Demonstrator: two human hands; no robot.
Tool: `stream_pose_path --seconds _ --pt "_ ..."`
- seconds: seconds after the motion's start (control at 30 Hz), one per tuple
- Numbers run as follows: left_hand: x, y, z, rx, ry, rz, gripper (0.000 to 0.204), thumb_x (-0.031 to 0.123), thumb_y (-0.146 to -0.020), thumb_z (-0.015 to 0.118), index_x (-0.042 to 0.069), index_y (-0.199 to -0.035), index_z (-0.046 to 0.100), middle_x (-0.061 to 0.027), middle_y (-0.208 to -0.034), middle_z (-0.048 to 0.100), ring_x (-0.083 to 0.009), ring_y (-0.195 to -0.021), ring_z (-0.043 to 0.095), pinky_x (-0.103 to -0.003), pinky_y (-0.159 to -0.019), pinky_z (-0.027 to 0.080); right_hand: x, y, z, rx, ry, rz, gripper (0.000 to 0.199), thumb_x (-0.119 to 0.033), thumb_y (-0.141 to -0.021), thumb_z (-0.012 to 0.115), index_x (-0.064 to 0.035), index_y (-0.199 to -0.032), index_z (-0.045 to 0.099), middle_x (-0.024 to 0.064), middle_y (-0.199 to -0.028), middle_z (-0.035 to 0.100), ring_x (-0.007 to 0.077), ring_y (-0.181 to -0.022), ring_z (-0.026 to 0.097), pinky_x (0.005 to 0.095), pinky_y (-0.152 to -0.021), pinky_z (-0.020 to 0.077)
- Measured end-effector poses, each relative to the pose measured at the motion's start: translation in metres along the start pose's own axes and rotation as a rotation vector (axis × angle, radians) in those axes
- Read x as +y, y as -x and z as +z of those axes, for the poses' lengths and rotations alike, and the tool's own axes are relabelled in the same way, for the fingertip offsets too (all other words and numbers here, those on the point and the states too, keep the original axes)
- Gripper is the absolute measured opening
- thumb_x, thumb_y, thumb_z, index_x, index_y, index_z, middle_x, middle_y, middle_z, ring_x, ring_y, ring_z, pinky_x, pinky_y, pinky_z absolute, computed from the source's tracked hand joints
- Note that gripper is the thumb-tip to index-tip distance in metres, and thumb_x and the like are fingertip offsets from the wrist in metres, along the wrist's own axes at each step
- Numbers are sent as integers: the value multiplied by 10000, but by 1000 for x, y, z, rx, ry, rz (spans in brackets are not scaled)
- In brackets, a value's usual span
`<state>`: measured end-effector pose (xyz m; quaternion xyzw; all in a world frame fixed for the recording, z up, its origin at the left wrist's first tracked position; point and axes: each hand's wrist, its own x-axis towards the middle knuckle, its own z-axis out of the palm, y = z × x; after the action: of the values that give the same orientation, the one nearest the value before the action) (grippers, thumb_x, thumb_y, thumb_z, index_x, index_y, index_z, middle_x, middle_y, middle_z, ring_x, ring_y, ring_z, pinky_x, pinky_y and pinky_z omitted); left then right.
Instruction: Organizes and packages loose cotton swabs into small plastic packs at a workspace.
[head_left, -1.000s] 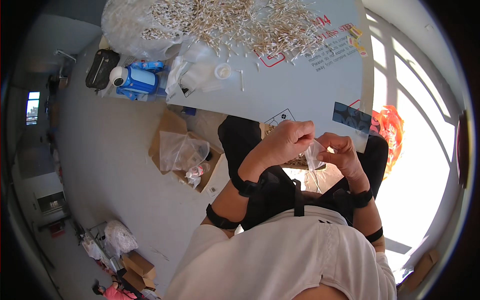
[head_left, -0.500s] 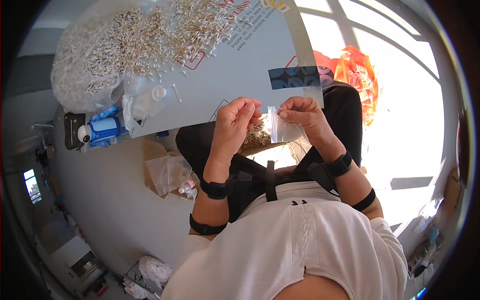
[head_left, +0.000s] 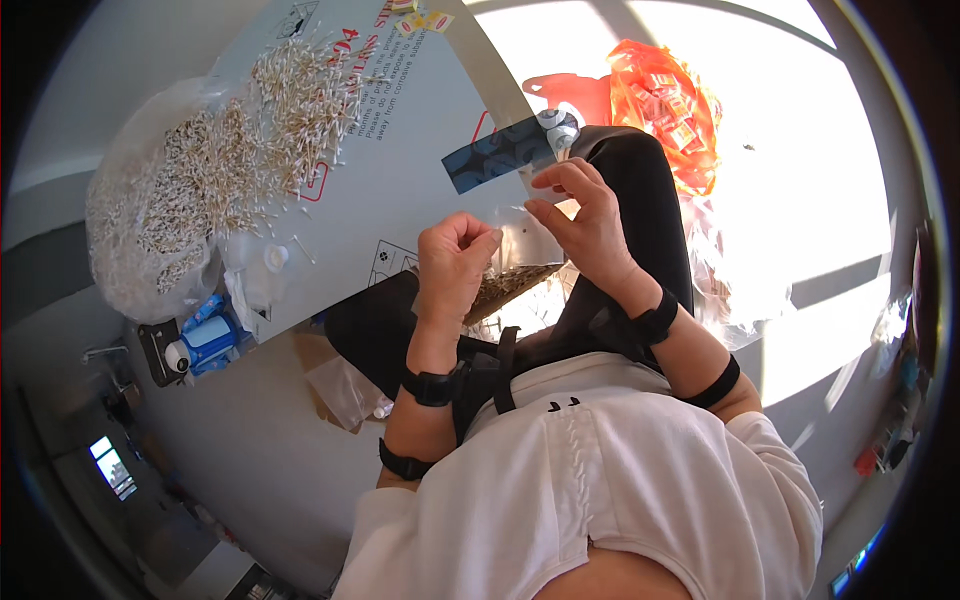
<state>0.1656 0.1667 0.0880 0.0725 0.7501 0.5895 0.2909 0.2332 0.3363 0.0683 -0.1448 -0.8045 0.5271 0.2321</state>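
Note:
My left hand (head_left: 452, 268) is closed in a pinch on the edge of a small clear plastic bag (head_left: 527, 243), which hangs between my hands over the near table edge. To its right, my right hand (head_left: 590, 222) has thumb and fingers apart, with nothing seen between them. Below the bag, a cardboard box (head_left: 530, 284) holding cotton swabs sits between my legs. A large heap of cotton swabs (head_left: 255, 140) spreads over the grey printed tabletop (head_left: 360, 215), spilling from a big clear bag (head_left: 115, 240) at the left.
A dark translucent strip (head_left: 490, 160) crosses the table's right edge. Beyond my right knee lies an orange plastic bag (head_left: 665, 110) with packets. A blue bottle (head_left: 208, 338) and a white cap (head_left: 276, 258) are at the left. Clear plastic (head_left: 342, 385) lies below the table.
The small clear bag has passed from my right hand to my left. My right hand has opened and moved up and left. The whole view has turned and shifted.

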Motion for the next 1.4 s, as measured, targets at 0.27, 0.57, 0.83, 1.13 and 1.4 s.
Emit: stream_pose_path --seconds 0.27,0.57,0.83,1.13,1.4 --pt "-12 -11 47 -110 -131 53 151 25 -833 723 8 -727 616 35 -647 571 -15 -591 484 -192 -521 368 21 17 -17 -336 -685 696 178 -115 -909 657 3 -776 654 -9 -676 607 29 -598 535 179 -539 419" --pt "-23 -26 52 -197 202 -151 158 29 -811 740 26 -701 628 43 -610 554 -27 -536 445 -198 -488 330 32 11 -29 -339 -469 478 165 -66 -868 614 27 -734 588 66 -618 567 136 -598 578 278 -570 474" --pt "-18 -40 61 -50 -490 334 54 -36 -806 650 12 -810 626 -83 -687 607 -208 -555 562 -319 -523 447 29 1 -44 -333 280 7 127 -58 -832 628 12 -765 545 146 -682 598 363 -627 581 413 -554 453" --pt "-10 -71 82 -127 -300 503 98 -69 -863 594 5 -927 597 -50 -778 636 -93 -599 574 -232 -552 469 44 -1 -54 -84 -129 443 330 -292 -915 692 -5 -784 594 -8 -626 534 62 -530 487 226 -489 399" --pt "-11 -148 110 -132 -72 358 85 -65 -840 634 8 -865 599 -10 -740 625 -60 -600 558 -198 -550 460 79 -23 -28 231 -1263 1049 147 -167 -938 649 -28 -889 646 37 -816 656 84 -656 556 211 -524 427"
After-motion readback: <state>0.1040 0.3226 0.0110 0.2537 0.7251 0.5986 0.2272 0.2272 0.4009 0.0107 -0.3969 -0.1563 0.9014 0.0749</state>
